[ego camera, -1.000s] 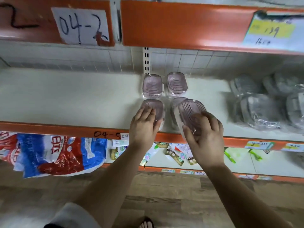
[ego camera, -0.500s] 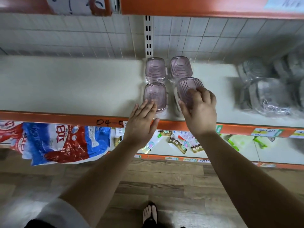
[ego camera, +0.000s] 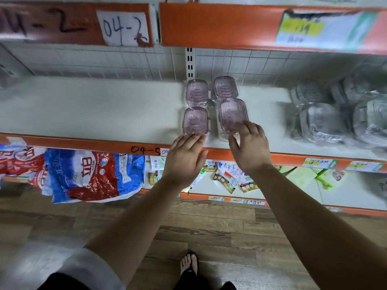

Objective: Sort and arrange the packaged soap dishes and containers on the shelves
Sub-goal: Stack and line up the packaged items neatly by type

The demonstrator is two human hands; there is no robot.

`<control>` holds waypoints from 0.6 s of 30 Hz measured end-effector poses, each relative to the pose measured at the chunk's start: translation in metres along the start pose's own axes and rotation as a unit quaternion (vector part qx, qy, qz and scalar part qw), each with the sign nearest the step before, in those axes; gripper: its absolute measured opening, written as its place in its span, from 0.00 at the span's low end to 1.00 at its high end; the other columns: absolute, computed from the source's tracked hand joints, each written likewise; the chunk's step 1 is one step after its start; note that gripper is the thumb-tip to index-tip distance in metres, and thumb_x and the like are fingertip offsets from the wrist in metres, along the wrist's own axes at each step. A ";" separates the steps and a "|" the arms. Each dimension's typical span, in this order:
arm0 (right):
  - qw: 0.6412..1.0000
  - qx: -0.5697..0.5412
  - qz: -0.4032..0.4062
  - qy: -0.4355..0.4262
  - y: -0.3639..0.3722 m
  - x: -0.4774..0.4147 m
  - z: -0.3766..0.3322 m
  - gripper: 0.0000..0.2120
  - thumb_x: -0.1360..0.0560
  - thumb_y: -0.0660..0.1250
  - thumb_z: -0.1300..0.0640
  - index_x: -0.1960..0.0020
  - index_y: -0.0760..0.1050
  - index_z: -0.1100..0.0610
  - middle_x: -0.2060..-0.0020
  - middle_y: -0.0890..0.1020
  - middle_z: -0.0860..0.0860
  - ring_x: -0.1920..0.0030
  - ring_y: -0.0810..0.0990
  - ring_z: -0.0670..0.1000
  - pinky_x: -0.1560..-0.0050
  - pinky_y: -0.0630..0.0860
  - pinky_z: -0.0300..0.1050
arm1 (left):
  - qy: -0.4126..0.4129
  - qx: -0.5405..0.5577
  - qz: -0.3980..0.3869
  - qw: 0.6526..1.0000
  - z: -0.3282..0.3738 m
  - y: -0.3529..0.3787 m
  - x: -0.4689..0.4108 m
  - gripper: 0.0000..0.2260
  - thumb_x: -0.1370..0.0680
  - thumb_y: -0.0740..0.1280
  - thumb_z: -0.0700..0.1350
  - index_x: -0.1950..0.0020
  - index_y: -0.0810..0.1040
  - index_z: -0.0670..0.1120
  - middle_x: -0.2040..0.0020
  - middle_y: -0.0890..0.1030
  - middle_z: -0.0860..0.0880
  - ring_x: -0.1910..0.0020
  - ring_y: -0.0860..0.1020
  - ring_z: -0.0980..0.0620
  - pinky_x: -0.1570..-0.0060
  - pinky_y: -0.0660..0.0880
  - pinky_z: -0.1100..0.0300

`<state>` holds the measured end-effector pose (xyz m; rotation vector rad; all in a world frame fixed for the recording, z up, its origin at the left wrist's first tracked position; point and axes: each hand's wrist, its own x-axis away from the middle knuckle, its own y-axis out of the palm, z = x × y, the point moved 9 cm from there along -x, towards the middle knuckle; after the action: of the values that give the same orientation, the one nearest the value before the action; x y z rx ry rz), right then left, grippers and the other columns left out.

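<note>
Several pink transparent soap dishes in clear wrap lie on the white shelf [ego camera: 94, 114] in two rows: back left dish [ego camera: 196, 92], back right dish [ego camera: 225, 88], front left dish [ego camera: 195, 120], front right dish [ego camera: 232, 114]. My left hand [ego camera: 184, 158] hovers at the shelf's orange front edge, fingers straight, tips touching the front left dish's near end. My right hand [ego camera: 249, 147] has relaxed fingers whose tips rest on the near end of the front right dish, which sits atop another wrapped dish.
A heap of grey packaged containers [ego camera: 326, 120] fills the shelf's right side. An orange upper shelf lip [ego camera: 230, 24] with a price label hangs overhead. Below, detergent bags [ego camera: 88, 174] and small sachets [ego camera: 230, 178] hang over the lower shelf. A wooden floor lies underfoot.
My right hand set the lifted dish down at front right and slid back to its near end. My left hand drew back from over the front left dish to its near edge.
</note>
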<state>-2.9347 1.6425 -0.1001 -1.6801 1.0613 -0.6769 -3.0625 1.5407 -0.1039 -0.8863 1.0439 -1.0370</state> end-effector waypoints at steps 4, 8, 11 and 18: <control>1.000 -0.021 -0.007 -0.004 -0.030 0.036 -0.001 0.19 0.20 0.60 0.54 0.32 0.71 0.60 0.37 0.76 0.58 0.37 0.71 0.62 0.38 0.68 0.53 | 0.015 -0.028 0.006 0.999 0.029 -0.037 0.015 0.21 0.20 0.56 0.51 0.37 0.79 0.41 0.42 0.82 0.45 0.42 0.79 0.44 0.38 0.71 0.51; 0.999 -0.037 -0.002 -0.009 -0.079 0.070 -0.005 0.18 0.20 0.61 0.55 0.33 0.71 0.60 0.40 0.77 0.59 0.39 0.72 0.62 0.40 0.70 0.55 | 0.030 -0.062 0.010 0.998 0.060 -0.079 0.037 0.20 0.21 0.57 0.51 0.39 0.81 0.42 0.43 0.82 0.46 0.45 0.80 0.45 0.39 0.68 0.52; 0.998 -0.050 0.019 -0.015 -0.118 0.092 -0.009 0.17 0.20 0.61 0.54 0.34 0.74 0.59 0.41 0.78 0.58 0.39 0.72 0.62 0.42 0.72 0.53 | 0.030 -0.074 0.037 0.996 0.080 -0.112 0.050 0.19 0.21 0.58 0.52 0.41 0.82 0.44 0.44 0.83 0.48 0.46 0.80 0.46 0.40 0.67 0.53; 0.991 -0.091 0.086 -0.049 -0.212 0.117 -0.024 0.12 0.20 0.60 0.48 0.49 0.79 0.54 0.54 0.83 0.52 0.55 0.80 0.57 0.64 0.69 0.44 | 0.061 -0.095 0.121 0.986 0.120 -0.196 0.050 0.17 0.21 0.58 0.52 0.44 0.82 0.46 0.50 0.82 0.49 0.52 0.79 0.47 0.43 0.65 0.53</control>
<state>-2.8307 1.5531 0.1006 -1.7329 1.2113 -0.3916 -2.9866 1.4497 0.0994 -0.8304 1.3360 -0.8044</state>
